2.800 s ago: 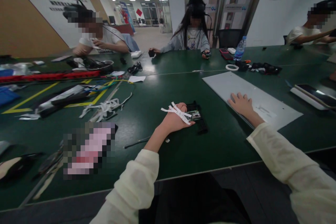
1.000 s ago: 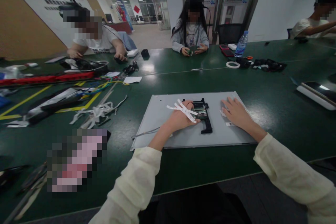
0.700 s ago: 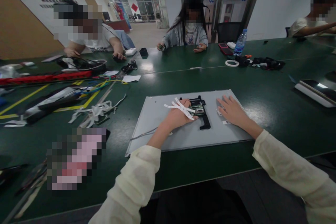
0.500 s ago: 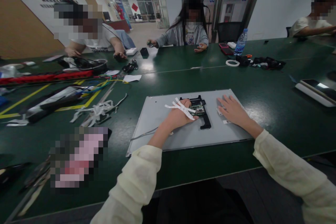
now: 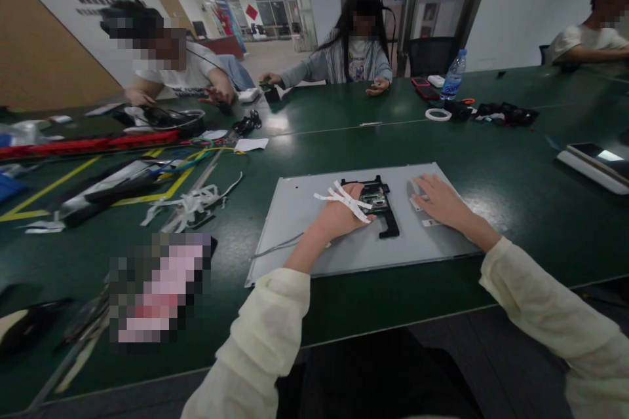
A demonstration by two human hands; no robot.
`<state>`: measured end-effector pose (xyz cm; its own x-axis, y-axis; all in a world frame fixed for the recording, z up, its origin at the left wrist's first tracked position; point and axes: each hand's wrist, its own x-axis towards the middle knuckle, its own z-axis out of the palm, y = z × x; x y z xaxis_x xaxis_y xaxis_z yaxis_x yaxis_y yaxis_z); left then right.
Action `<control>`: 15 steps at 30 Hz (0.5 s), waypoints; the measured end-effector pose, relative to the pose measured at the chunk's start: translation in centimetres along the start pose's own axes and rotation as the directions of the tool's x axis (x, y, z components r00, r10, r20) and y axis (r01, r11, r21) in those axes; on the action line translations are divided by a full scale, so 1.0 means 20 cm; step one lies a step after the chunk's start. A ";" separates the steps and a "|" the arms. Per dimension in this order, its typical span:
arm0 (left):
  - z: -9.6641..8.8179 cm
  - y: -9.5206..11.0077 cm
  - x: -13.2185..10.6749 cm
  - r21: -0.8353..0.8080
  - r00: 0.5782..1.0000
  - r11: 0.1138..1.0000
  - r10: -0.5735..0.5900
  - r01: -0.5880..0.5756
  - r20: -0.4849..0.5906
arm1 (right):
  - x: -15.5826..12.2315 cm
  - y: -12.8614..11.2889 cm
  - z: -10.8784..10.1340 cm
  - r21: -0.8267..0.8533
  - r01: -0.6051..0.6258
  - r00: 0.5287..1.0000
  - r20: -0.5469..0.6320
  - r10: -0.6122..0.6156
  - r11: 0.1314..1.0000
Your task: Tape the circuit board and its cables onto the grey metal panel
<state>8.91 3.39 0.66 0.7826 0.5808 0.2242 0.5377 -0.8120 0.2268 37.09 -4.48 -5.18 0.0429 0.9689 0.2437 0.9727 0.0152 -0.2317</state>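
A flat light-grey panel point(image 5: 289, 229) lies on the green table in front of me. On it sits a black plastic bracket point(image 5: 392, 226) with a green circuit board point(image 5: 378, 198) inside. My left hand point(image 5: 341, 215) is curled over the bracket's left side, its thumb beside the board; most of its fingers are hidden. White tape strips point(image 5: 344, 198) cling to the back of that hand. My right hand point(image 5: 442, 201) lies open on the panel's right part, fingers stretched, by a small white label point(image 5: 432, 222). A thin grey cable point(image 5: 278, 246) runs off the panel's left side.
A phone point(image 5: 164, 288) and a pile of white strips point(image 5: 191, 206) lie at left. Farther back are a tape roll point(image 5: 438, 115), a water bottle point(image 5: 453, 77) and cables. Another device point(image 5: 594, 163) lies at right. Co-workers sit across the table.
My hands keep nearly the same place on the panel and bracket; the whole view has shifted slightly. Across the table, one co-worker's hand has moved left with a small object, over a black box.
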 end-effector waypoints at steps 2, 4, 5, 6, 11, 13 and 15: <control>-0.01 -0.01 0.00 -0.012 1.000 1.000 0.014 -0.013 0.007 | 0.01 -0.06 -0.04 0.080 0.025 0.999 0.038 -0.029 0.996; -0.02 -0.02 0.00 -0.026 1.000 1.000 0.012 -0.012 0.010 | 0.04 -0.15 -0.08 0.189 0.113 0.987 0.091 -0.132 0.975; -0.03 -0.03 0.00 -0.036 1.000 0.999 0.005 -0.005 0.009 | 0.06 -0.19 -0.10 0.245 0.168 0.973 0.112 -0.199 0.955; -0.04 -0.04 -0.01 -0.049 1.000 0.999 -0.004 0.004 0.010 | 0.07 -0.24 -0.11 0.293 0.218 0.956 0.125 -0.264 0.931; -0.07 -0.13 -0.03 -0.192 0.994 0.977 -0.085 0.096 0.065 | 0.15 -0.36 -0.08 0.385 0.287 0.919 0.149 -0.366 0.877; -0.08 -0.17 -0.04 -0.270 0.992 0.956 -0.099 0.118 0.084 | 0.17 -0.35 -0.05 0.392 0.276 0.925 0.139 -0.353 0.878; -0.08 -0.21 -0.05 -0.360 0.992 0.926 -0.086 0.115 0.096 | 0.17 -0.34 -0.02 0.399 0.282 0.930 0.111 -0.351 0.872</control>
<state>5.33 6.31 1.09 0.7599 0.6403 0.1120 0.4750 -0.6647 0.5767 30.75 -1.45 -2.36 -0.3266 0.9230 0.2036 0.7696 0.3847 -0.5097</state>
